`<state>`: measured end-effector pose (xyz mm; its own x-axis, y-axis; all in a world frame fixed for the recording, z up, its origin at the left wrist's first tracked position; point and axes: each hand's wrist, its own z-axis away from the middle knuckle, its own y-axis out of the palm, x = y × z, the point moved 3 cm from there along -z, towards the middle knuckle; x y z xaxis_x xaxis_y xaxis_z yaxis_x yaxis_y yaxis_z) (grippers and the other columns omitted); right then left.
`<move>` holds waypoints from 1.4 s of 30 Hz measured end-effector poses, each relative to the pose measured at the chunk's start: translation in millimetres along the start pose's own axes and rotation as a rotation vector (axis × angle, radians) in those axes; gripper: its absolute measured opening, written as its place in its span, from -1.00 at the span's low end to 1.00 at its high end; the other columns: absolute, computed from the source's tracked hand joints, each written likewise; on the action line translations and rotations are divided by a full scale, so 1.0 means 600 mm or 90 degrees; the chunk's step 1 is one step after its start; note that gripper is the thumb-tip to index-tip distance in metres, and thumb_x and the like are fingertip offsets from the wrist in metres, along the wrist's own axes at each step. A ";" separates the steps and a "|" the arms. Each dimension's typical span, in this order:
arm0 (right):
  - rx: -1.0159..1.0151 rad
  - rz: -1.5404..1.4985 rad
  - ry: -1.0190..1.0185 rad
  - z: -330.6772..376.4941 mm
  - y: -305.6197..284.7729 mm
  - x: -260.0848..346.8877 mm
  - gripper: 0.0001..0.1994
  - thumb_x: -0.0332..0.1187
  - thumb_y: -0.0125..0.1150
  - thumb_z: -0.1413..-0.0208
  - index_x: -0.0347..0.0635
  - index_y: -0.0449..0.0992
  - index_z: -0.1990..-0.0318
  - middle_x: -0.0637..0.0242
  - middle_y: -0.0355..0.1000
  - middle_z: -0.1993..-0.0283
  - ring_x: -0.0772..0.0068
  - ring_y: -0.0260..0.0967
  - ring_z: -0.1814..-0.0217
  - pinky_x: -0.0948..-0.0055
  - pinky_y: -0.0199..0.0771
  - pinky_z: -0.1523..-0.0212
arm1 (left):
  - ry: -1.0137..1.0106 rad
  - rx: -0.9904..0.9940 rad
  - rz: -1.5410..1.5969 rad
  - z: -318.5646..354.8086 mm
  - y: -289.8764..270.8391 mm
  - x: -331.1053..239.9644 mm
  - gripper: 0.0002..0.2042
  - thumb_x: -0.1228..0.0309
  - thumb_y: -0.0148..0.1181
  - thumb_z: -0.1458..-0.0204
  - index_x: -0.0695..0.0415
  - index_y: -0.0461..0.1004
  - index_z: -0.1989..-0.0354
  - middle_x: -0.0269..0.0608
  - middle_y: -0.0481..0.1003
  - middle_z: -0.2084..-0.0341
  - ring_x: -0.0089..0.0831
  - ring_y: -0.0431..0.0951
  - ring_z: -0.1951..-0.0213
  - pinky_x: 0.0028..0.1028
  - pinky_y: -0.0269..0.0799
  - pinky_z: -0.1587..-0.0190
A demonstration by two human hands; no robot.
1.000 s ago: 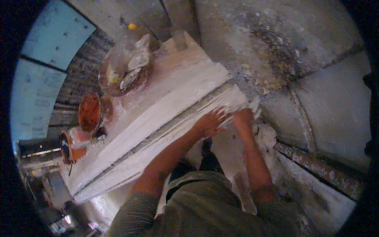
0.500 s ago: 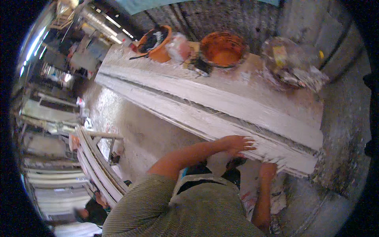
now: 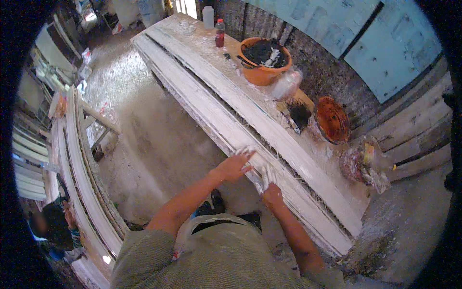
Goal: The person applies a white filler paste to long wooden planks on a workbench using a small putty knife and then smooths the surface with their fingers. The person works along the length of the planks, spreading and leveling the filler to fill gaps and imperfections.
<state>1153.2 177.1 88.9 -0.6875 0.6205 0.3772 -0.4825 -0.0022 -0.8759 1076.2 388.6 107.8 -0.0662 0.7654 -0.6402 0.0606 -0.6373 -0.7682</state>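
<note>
A long white strip that looks like plaster moulding [image 3: 207,108] runs diagonally along the near side of the bench. My left hand [image 3: 235,165] rests on its near edge, fingers spread and tips smeared white. Close on its right, my right hand [image 3: 270,188] lies on the same edge, its white-coated fingers stretched forward over the strip. Neither hand shows anything gripped. Beyond a dark groove with loose fibres lies a second white strip [image 3: 269,124], parallel to the first.
Along the bench's far side stand a bottle of red liquid [image 3: 220,36], an orange basin [image 3: 262,76] of dark material, a plastic bag [image 3: 287,85], a stained orange bowl [image 3: 332,120] and a plastic-covered bucket [image 3: 358,164]. Another person [image 3: 55,224] is beside more strips [image 3: 79,159] at left.
My view has turned, so the bench slants more steeply. My hands have come closer together, and the right hand has moved from the strip's near right end to beside the left.
</note>
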 end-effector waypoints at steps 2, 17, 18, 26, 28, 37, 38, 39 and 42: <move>0.125 0.063 0.053 -0.073 0.001 0.016 -0.35 0.10 0.02 -0.22 -0.20 0.23 -0.29 -0.24 0.41 -0.11 -0.23 0.45 -0.06 -0.06 0.45 -0.08 | -0.124 -0.066 0.068 0.024 -0.032 0.046 -0.33 0.05 -0.13 -0.32 0.21 -0.07 -0.47 0.22 0.09 -0.38 0.12 -0.02 -0.44 -0.11 -0.11 -0.45; 0.184 0.281 -0.352 -0.368 -0.046 0.193 -0.57 -0.08 0.00 -0.17 -0.28 0.63 0.20 -0.13 0.54 0.16 -0.05 0.54 0.07 0.00 0.51 0.04 | -0.521 -0.617 0.709 0.228 -0.140 0.362 -0.25 -0.16 -0.35 -0.31 0.16 -0.13 -0.50 -0.09 -0.13 -0.49 -0.19 -0.20 -0.50 -0.27 -0.33 -0.48; 0.211 0.289 -0.360 -0.385 -0.047 0.202 -0.57 -0.08 -0.01 -0.17 -0.28 0.63 0.21 -0.15 0.54 0.16 -0.06 0.54 0.07 0.01 0.51 0.03 | -0.539 -0.616 0.719 0.237 -0.148 0.373 -0.24 -0.17 -0.36 -0.31 0.16 -0.12 -0.50 -0.11 -0.12 -0.49 -0.19 -0.19 -0.50 -0.27 -0.33 -0.48; 0.206 0.277 -0.423 -0.515 -0.030 0.310 -0.71 -0.23 0.13 0.05 -0.31 0.61 0.48 -0.10 0.50 0.24 -0.06 0.51 0.13 0.10 0.52 0.09 | -0.581 -0.663 0.761 0.231 -0.231 0.415 -0.17 -0.27 -0.42 -0.28 0.20 -0.10 -0.49 -0.17 -0.10 -0.49 -0.25 -0.16 -0.49 -0.28 -0.33 -0.47; 0.186 0.304 -0.495 -0.553 -0.027 0.337 -0.71 -0.23 0.12 0.06 -0.31 0.60 0.52 -0.09 0.49 0.25 -0.06 0.50 0.15 0.10 0.51 0.10 | -0.549 -0.683 0.750 0.228 -0.264 0.426 -0.16 -0.27 -0.42 -0.28 0.20 -0.12 -0.49 -0.16 -0.13 -0.50 -0.26 -0.19 -0.49 -0.30 -0.35 -0.47; 0.076 0.233 -0.477 -0.759 0.030 0.493 -0.74 -0.26 0.12 0.06 -0.31 0.59 0.52 -0.08 0.48 0.27 -0.08 0.48 0.15 0.10 0.48 0.08 | -0.551 -0.646 0.814 0.214 -0.378 0.548 -0.17 -0.28 -0.46 -0.27 0.13 -0.20 -0.51 -0.15 -0.26 -0.52 -0.27 -0.32 -0.52 -0.30 -0.44 -0.47; 0.073 0.203 -0.444 -0.782 0.032 0.515 -0.75 -0.27 0.13 0.07 -0.31 0.59 0.52 -0.08 0.47 0.27 -0.08 0.48 0.15 0.10 0.48 0.08 | -0.550 -0.624 0.811 0.220 -0.393 0.572 -0.14 -0.31 -0.48 -0.25 0.13 -0.20 -0.51 -0.14 -0.27 -0.52 -0.24 -0.34 -0.52 -0.26 -0.47 -0.48; 0.037 0.159 -0.438 -0.811 0.028 0.543 -0.75 -0.28 0.14 0.08 -0.31 0.59 0.52 -0.08 0.47 0.27 -0.08 0.48 0.15 0.11 0.48 0.09 | -0.546 -0.601 0.809 0.224 -0.414 0.599 -0.11 -0.35 -0.50 -0.23 0.12 -0.20 -0.51 -0.13 -0.28 -0.52 -0.22 -0.36 -0.52 -0.22 -0.49 -0.48; 0.061 0.230 -0.409 -0.894 0.030 0.623 -0.78 -0.30 0.16 0.09 -0.30 0.59 0.51 -0.09 0.47 0.28 -0.07 0.49 0.14 0.08 0.49 0.09 | -0.535 -0.589 0.788 0.237 -0.483 0.682 -0.10 -0.38 -0.53 -0.20 0.11 -0.22 -0.52 -0.14 -0.34 -0.52 -0.25 -0.40 -0.52 -0.22 -0.52 -0.48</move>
<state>1178.6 829.7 52.5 -0.9800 -0.0131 0.1984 -0.1916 -0.2055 -0.9597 890.2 874.2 67.9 0.0210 -0.5255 -0.8505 0.9430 -0.2722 0.1915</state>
